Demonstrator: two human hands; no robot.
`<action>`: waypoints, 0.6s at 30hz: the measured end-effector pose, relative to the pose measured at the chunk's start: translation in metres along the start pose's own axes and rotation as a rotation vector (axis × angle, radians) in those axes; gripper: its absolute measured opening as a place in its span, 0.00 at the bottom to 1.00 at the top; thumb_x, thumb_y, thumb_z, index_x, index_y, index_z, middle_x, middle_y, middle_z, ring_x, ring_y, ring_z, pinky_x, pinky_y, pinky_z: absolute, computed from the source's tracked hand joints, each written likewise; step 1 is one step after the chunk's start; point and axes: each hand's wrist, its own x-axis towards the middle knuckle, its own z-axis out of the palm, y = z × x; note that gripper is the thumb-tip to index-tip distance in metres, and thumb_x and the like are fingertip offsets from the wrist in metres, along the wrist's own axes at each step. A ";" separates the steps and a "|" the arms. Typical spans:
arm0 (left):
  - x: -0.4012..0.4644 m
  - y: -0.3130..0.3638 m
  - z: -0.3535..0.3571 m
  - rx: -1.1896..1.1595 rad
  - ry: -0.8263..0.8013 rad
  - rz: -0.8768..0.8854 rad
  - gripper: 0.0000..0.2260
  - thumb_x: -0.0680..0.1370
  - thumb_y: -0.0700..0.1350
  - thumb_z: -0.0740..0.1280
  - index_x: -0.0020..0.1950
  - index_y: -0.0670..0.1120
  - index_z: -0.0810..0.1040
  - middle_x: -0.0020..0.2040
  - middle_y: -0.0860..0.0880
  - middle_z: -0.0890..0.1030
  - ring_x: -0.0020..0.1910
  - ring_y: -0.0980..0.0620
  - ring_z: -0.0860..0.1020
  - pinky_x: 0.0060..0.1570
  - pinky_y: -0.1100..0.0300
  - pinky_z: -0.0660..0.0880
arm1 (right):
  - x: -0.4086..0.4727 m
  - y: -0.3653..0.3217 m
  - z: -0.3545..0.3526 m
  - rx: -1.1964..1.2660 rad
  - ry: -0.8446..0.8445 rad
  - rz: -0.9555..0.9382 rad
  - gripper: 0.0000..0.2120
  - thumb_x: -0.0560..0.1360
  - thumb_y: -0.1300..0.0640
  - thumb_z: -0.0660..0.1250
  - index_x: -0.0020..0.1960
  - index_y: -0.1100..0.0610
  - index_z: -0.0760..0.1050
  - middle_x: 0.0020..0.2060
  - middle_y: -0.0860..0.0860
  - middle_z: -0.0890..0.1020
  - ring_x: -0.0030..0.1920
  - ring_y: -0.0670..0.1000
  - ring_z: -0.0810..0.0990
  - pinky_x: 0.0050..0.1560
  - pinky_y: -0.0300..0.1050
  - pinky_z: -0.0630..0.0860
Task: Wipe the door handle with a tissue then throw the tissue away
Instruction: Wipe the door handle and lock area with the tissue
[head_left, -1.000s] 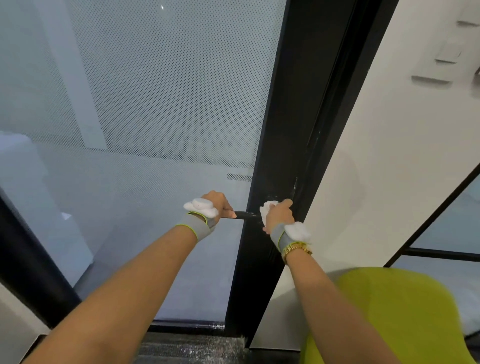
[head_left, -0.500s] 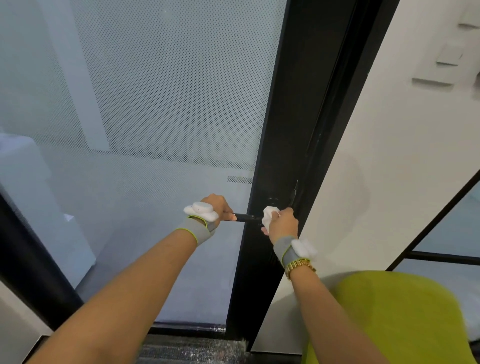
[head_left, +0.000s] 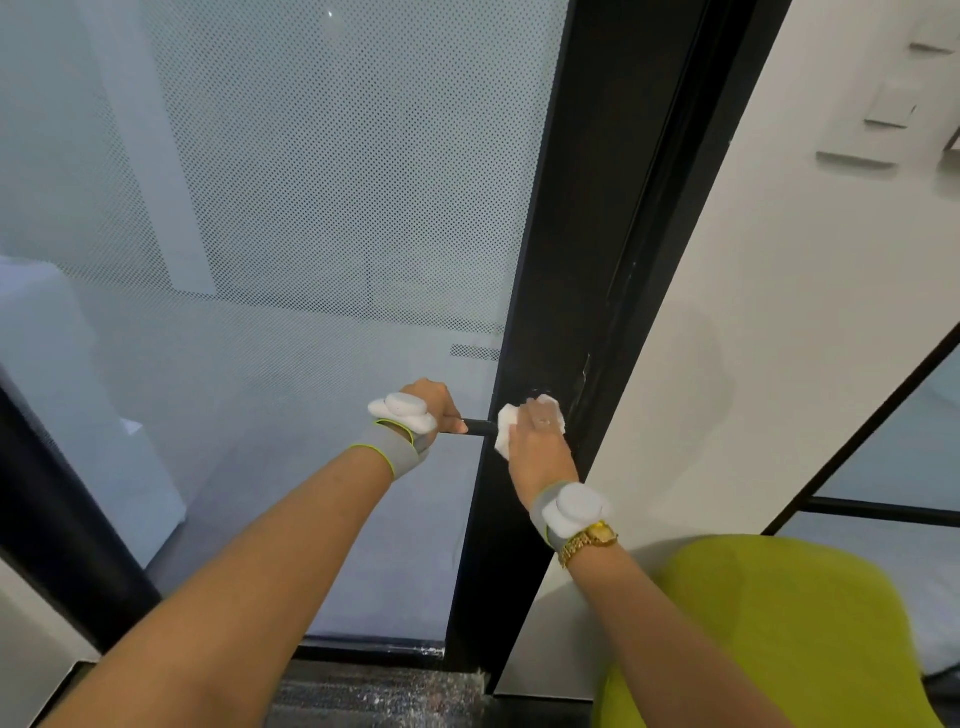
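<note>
head view: the left hand (head_left: 434, 408) is curled around the free end of the black door handle (head_left: 480, 427), which sticks out from the dark door frame (head_left: 561, 312) beside the dotted glass (head_left: 311, 208). the right hand (head_left: 537, 444) is closed on a white tissue (head_left: 505, 431), pressing it against the handle's base at the frame. both wrists wear grey bands with white pods. a lime green chair (head_left: 779, 623) sits at lower right.
</note>
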 end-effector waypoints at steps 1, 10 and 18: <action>0.002 -0.001 0.001 -0.005 0.008 -0.001 0.16 0.78 0.51 0.61 0.61 0.45 0.78 0.46 0.45 0.73 0.45 0.48 0.71 0.43 0.60 0.65 | -0.003 -0.002 0.004 0.035 -0.001 -0.042 0.17 0.75 0.63 0.61 0.63 0.64 0.69 0.64 0.63 0.70 0.67 0.62 0.65 0.71 0.53 0.57; 0.004 -0.021 0.016 -0.026 0.112 0.130 0.14 0.77 0.50 0.63 0.60 0.48 0.79 0.56 0.43 0.79 0.56 0.44 0.76 0.52 0.56 0.70 | 0.015 0.002 -0.020 0.438 -0.123 -0.198 0.15 0.78 0.61 0.56 0.64 0.58 0.70 0.61 0.55 0.76 0.61 0.56 0.74 0.61 0.49 0.70; -0.009 -0.058 0.014 0.050 0.226 0.058 0.14 0.78 0.50 0.61 0.60 0.47 0.78 0.57 0.46 0.80 0.59 0.44 0.76 0.54 0.57 0.71 | 0.016 0.019 -0.024 0.756 -0.152 -0.149 0.16 0.77 0.59 0.62 0.64 0.54 0.73 0.64 0.53 0.76 0.64 0.53 0.73 0.63 0.35 0.61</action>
